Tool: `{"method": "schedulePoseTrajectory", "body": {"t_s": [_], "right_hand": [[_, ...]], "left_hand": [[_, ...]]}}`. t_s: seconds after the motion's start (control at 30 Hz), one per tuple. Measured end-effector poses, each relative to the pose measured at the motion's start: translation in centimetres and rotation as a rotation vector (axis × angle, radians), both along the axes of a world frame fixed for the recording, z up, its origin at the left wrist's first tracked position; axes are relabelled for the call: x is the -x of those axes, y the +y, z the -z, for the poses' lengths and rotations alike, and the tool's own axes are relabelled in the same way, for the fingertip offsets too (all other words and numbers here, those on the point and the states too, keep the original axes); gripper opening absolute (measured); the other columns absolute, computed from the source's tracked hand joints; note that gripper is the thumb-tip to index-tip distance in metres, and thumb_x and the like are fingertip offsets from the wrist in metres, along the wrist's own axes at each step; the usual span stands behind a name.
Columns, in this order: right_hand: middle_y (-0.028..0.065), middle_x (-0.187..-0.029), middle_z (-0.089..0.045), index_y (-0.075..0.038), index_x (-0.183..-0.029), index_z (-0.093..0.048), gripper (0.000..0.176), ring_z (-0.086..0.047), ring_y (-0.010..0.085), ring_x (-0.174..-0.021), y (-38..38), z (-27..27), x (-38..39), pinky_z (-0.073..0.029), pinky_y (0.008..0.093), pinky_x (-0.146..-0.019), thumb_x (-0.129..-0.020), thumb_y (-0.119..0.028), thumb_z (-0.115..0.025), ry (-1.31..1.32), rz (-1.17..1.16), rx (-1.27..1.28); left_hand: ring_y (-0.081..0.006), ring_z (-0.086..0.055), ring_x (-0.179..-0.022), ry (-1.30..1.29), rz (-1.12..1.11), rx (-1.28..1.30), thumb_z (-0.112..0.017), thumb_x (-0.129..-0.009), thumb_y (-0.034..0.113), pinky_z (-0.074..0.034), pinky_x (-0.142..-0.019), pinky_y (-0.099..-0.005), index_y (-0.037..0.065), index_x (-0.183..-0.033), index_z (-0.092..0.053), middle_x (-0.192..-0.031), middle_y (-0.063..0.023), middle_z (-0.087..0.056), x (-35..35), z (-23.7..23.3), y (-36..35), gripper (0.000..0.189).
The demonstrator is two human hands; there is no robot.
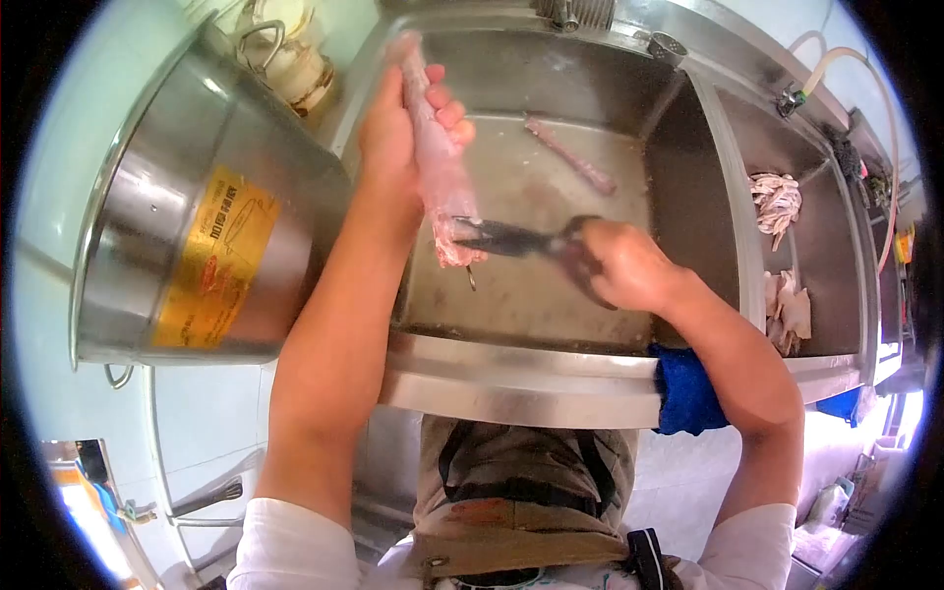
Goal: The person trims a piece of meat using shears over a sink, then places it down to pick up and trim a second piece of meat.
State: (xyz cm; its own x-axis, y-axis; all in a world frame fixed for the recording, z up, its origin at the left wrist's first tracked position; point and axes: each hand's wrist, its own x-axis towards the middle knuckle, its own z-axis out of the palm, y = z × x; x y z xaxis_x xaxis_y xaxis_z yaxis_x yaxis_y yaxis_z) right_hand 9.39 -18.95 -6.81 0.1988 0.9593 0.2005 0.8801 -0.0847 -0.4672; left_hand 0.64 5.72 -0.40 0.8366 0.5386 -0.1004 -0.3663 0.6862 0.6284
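Note:
Over the left part of a steel sink [551, 324], my left hand [398, 133] is closed around a long, pale pink piece of raw meat [440, 162], which slants down toward me. My right hand [624, 265] grips dark-handled scissors [506, 239], whose blades point left and meet the ragged lower end of the meat. A small, thin hook-like bit [471, 277] hangs just under that end. On the sink floor, behind the scissors, lies a thin reddish strip [570, 155].
A tall steel pot [138, 236] with a yellow label stands left of the sink. The right basin [733, 147] holds two piles of pale meat [775, 205]. A blue cloth [688, 391] hangs over the front rim. A hose [865, 64] curves at the upper right.

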Motion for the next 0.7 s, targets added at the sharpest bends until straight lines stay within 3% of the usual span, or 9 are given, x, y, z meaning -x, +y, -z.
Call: {"method": "schedulePoseTrajectory", "body": {"t_s": [0.37, 0.57, 0.7], "right_hand": [[0.0187, -0.077, -0.061, 0.002, -0.079, -0.056, 0.018, -0.06, 0.0379, -0.069, 0.1, 0.1, 0.3, -0.05, 0.044, -0.062, -0.073, -0.012, -0.065, -0.279, 0.149, 0.084], [0.0191, -0.082, -0.061, 0.001, -0.085, -0.054, 0.018, -0.06, 0.0388, -0.076, 0.4, 0.0, 0.3, -0.049, 0.0442, -0.067, -0.074, -0.01, -0.063, 0.039, 0.178, 0.073], [0.0218, -0.087, -0.059, 0.003, -0.088, -0.051, 0.023, -0.06, 0.0397, -0.078, 0.8, -0.4, 1.2, -0.049, 0.0449, -0.069, -0.075, -0.012, -0.063, -0.023, 0.178, 0.112]], "left_hand": [[-0.0142, -0.041, -0.053, -0.013, 0.022, -0.02, -0.038, -0.097, 0.039, -0.034, -0.045, -0.029, 0.005, -0.1, -0.05, -0.064, -0.0008, -0.046, 0.0, 0.9, 0.7, 0.036], [-0.0142, -0.04, -0.052, -0.058, 0.083, 0.014, -0.038, -0.097, 0.039, -0.033, -0.045, -0.0289, 0.005, -0.1, -0.051, -0.063, -0.0002, -0.046, 0.1, 0.5, 0.2, 0.036], [-0.0144, -0.04, -0.052, -0.09, 0.1, -0.004, -0.038, -0.097, 0.039, -0.033, -0.046, -0.029, 0.006, -0.099, -0.052, -0.062, 0.0002, -0.046, 0.0, 0.7, 0.1, 0.035]]}}
